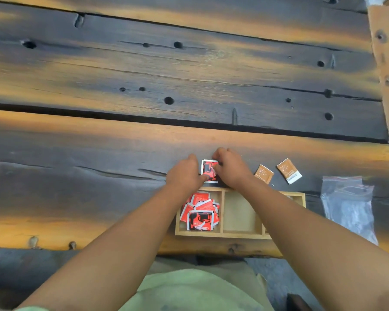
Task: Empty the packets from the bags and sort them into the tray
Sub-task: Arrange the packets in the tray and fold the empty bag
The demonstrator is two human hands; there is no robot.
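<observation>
A red and black packet [208,170] lies on the table just beyond the wooden tray [222,235]. My left hand [185,176] and my right hand [230,169] both pinch it, one at each side. The tray's left compartment holds a heap of red packets [200,212]. Its middle compartment [240,214] is bare, and my right forearm hides most of the right one. Two orange packets [263,173] [289,170] lie on the table right of my hands. Clear zip bags [348,205] lie flat at the far right.
The table is of dark, rough planks with holes and a deep groove [189,122] across the middle. Its front edge [211,250] runs just below the tray. A wooden post [386,63] stands at the right edge.
</observation>
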